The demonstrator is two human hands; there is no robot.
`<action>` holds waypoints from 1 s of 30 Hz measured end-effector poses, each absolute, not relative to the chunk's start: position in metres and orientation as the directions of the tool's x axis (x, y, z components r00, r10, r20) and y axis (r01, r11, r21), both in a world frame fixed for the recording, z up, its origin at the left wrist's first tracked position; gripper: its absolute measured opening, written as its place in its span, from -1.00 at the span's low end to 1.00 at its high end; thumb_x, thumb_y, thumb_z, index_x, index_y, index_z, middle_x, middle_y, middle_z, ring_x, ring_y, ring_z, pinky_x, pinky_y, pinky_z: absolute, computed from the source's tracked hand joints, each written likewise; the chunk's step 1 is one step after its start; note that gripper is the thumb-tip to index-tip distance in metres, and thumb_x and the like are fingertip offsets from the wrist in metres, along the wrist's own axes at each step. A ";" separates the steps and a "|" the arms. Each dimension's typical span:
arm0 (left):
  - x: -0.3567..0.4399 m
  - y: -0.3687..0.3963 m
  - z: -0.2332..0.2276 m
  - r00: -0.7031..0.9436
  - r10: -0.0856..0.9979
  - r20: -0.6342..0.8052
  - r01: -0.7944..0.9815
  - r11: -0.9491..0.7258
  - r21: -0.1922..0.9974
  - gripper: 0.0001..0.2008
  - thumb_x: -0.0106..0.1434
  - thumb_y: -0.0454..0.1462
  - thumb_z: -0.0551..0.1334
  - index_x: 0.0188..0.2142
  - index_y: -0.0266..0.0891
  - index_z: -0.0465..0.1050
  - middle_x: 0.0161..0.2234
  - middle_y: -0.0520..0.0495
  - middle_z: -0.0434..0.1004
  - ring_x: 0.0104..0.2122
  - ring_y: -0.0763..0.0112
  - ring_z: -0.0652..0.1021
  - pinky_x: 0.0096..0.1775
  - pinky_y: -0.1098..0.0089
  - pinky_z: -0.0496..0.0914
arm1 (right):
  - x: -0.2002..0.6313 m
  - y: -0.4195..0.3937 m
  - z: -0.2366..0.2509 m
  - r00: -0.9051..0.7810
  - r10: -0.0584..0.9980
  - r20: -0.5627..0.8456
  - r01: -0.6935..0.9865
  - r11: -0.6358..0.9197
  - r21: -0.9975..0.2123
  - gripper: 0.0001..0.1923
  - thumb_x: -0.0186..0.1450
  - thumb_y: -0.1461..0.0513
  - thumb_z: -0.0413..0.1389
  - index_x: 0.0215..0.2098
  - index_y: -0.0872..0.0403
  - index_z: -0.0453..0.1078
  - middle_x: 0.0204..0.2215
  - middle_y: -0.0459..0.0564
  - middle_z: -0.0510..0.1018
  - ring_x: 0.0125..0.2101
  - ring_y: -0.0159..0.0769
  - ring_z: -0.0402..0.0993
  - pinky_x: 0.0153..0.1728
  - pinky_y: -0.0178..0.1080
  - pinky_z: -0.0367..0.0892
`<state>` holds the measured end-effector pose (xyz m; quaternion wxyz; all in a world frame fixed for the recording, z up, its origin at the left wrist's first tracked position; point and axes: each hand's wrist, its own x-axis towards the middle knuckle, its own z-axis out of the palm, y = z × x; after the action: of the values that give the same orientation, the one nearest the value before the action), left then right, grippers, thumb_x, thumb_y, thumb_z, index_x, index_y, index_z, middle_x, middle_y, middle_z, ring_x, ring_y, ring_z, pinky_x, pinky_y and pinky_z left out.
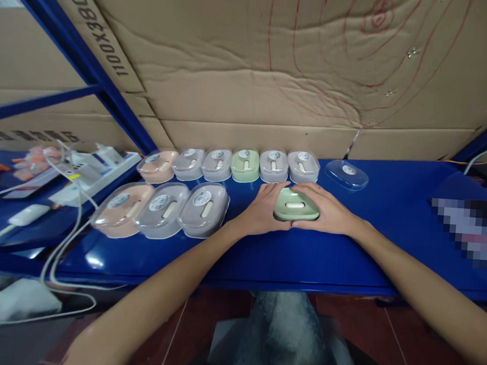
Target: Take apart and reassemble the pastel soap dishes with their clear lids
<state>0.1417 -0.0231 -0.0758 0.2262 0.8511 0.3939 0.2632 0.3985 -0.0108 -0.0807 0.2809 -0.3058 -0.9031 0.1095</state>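
Between my two hands is a light green lidded box (297,204) with rounded corners and a pale slot-shaped piece in its top. My left hand (265,211) closes around its left side, and my right hand (331,211) wraps its right side. The box is just above or on the blue table; I cannot tell which. A loose clear cover (347,175) with a round label lies behind my right hand. Past my fingers stands a grey box under a clear cover (303,168), at the right end of the back row.
More covered boxes stand in the back row, among them a green one (245,166). Three covered boxes, one of them peach (122,208), form a front row on the left. A power strip (96,178) with white cables lies farther left. Cardboard (249,102) walls the back of the blue table (391,215).
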 end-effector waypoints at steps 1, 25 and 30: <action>0.142 -0.023 -0.076 0.554 0.789 0.266 0.554 -0.588 0.590 0.05 0.11 -0.06 0.57 0.48 -0.20 0.15 0.42 -0.33 0.33 0.41 -0.24 0.30 0.45 -0.19 0.19 | 0.398 -0.010 -0.082 -0.650 0.617 0.445 0.489 0.787 -0.377 -0.06 0.26 -0.28 0.38 0.45 -0.10 0.31 0.27 0.20 0.55 0.26 0.26 0.51 0.27 0.31 0.45; 0.142 -0.026 -0.075 0.477 0.850 0.225 0.543 -0.486 0.685 0.15 0.04 0.00 0.60 0.49 -0.22 0.12 0.38 -0.34 0.33 0.40 -0.25 0.26 0.40 -0.21 0.26 | 0.395 -0.014 -0.073 -0.541 0.743 0.395 0.492 0.660 -0.567 -0.33 0.22 -0.21 0.44 0.12 -0.11 0.44 0.08 0.07 0.64 0.04 0.10 0.60 0.04 0.10 0.49; 0.141 -0.027 -0.074 0.461 0.863 0.206 0.540 -0.457 0.707 0.19 0.02 -0.02 0.61 0.52 -0.16 0.08 0.34 -0.33 0.34 0.39 -0.25 0.28 0.37 -0.22 0.29 | 0.394 -0.016 -0.071 -0.492 0.793 0.359 0.499 0.595 -0.630 -0.34 0.20 -0.20 0.44 0.08 -0.11 0.39 -0.02 0.01 0.65 -0.12 -0.02 0.58 -0.13 -0.02 0.46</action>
<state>0.1412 -0.0267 -0.0742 0.2860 0.8054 0.4355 0.2825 0.3937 -0.0155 -0.0714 0.3217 -0.3878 -0.8330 0.2284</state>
